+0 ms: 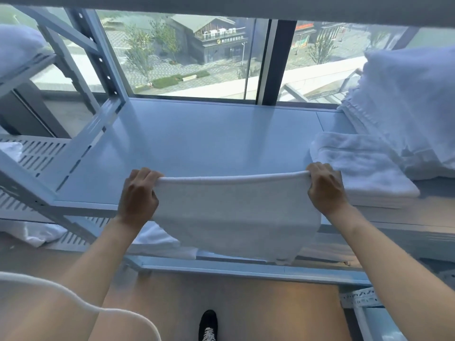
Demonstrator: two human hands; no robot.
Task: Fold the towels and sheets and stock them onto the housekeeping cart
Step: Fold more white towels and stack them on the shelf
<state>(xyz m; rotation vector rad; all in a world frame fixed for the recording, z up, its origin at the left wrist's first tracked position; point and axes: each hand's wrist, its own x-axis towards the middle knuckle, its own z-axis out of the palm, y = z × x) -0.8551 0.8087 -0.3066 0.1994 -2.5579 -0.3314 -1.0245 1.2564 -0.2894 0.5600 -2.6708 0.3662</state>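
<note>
The towel (pixel 236 217) hides both hands' fingertips; the right-hand stack (pixel 413 99) is cut off.

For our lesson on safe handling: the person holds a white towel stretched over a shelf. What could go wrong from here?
1. The towel hangs below the shelf edge, so its lower end might catch on the frame when laid down.
2. The right hand is close to the folded stack and might nudge it askew.
3. The left hand grips only a corner; a slip could drop it.

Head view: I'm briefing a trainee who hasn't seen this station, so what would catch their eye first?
A white towel, stretched by its top edge between the left hand and right hand, hangs over the front of a pale metal shelf. Folded towels are stacked at the shelf's right end, with a large window behind.
</note>
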